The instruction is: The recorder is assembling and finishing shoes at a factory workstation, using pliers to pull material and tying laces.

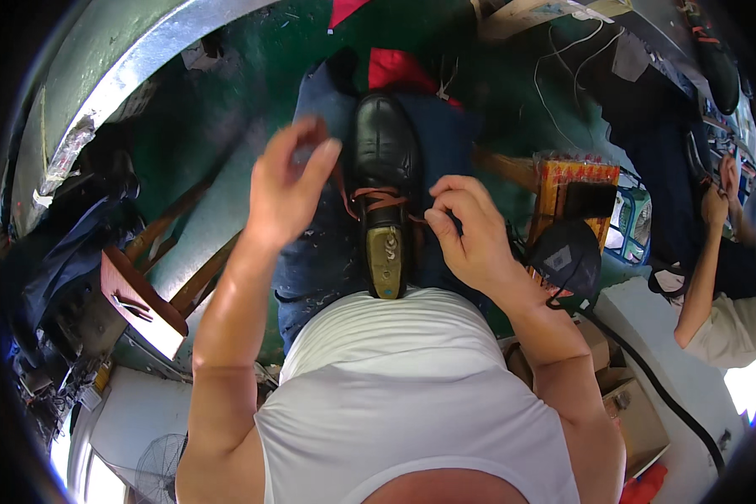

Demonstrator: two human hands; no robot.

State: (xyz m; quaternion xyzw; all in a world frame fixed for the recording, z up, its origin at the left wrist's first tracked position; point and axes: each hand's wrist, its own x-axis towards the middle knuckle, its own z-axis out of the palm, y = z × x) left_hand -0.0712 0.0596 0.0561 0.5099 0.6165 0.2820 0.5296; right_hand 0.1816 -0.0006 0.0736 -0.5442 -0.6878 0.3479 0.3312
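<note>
Black shoe [385,160] sits on the person's lap between both hands, brown lace [378,200] crossing its top. Left hand [287,186] raised just left of it, fingers loosely curled, looks like pinching a lace end, blurred. Right hand [470,227] closed, pinching lace at the shoe's right edge. Risk: uneven pull could slip the lace or tip the shoe off the lap
</note>
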